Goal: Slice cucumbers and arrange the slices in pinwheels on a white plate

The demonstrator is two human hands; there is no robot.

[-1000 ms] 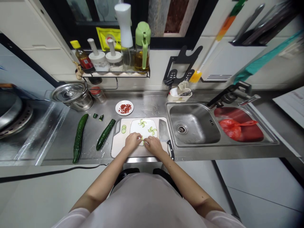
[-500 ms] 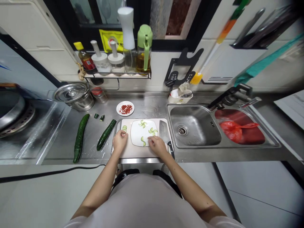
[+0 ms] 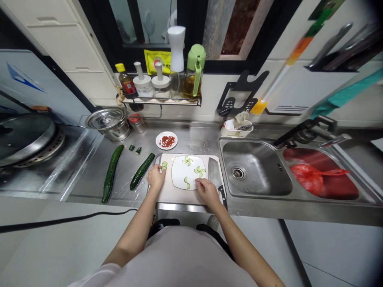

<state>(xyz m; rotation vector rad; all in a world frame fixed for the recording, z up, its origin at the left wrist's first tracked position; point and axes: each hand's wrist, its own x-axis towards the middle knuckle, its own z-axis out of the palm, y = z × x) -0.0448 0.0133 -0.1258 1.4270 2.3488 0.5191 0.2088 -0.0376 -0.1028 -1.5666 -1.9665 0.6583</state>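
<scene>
Cucumber slices (image 3: pixel 164 165): we record a small stack of pale green rounds at the far left corner of the cutting board (image 3: pixel 179 196), just left of the white plate (image 3: pixel 180 172). Left hand (image 3: pixel 156 176): its fingers curl over the near side of the stack and touch it; we cannot tell whether a slice is pinched between them. Right hand (image 3: pixel 206 190): knuckles up, with bent fingers at the plate's near right rim; we cannot tell whether it grips anything underneath. The plate lies flat in the middle of the board and carries three little groups of curved cucumber pieces (image 3: pixel 187 160), at the far side, the right side and the near side. Cleaver (image 3: pixel 214 172): it lies flat along the board's right edge, with its dark handle towards us, just beside the right hand. On the steel tabletop (image 3: pixel 194 139), left of the board, we list a cut cucumber (image 3: pixel 142 171), then a whole cucumber (image 3: pixel 111 173), both lying aslant, with two cut ends (image 3: pixel 134 149) beyond them. A small dish of red berries (image 3: pixel 166 140) sits behind the board, and a lidded steel pot (image 3: pixel 109 121) stands farther left. The sink (image 3: pixel 254 171) is right of the board; a red bag (image 3: pixel 311 177) lies in the basin beyond it.
</scene>
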